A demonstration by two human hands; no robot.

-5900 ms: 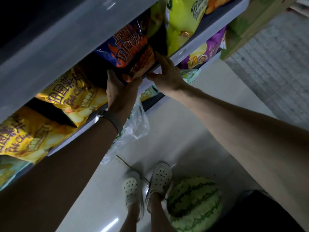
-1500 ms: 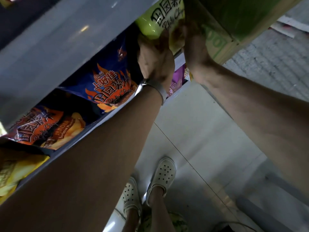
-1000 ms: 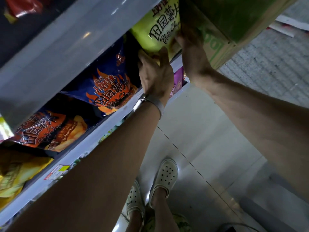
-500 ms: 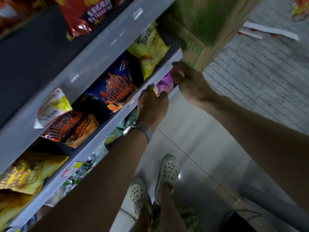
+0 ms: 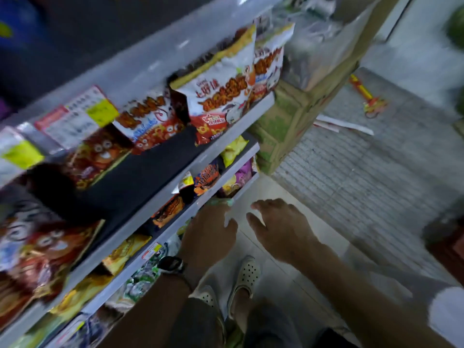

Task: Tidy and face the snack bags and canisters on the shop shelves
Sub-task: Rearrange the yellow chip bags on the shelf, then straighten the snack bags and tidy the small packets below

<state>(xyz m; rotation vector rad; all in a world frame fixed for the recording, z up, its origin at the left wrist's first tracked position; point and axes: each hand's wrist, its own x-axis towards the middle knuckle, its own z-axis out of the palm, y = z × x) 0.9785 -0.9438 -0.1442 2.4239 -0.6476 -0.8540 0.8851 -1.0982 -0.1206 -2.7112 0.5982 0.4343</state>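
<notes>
Right now my left grip and right grip hang loose and empty near the shelf edge, free to reach; the chip bags stand behind that lip, fronts facing out for shoppers.

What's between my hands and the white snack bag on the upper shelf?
Nothing visible. The left hand and right hand are open below it; the white bag sits at the front of its shelf, unblocked.
</notes>
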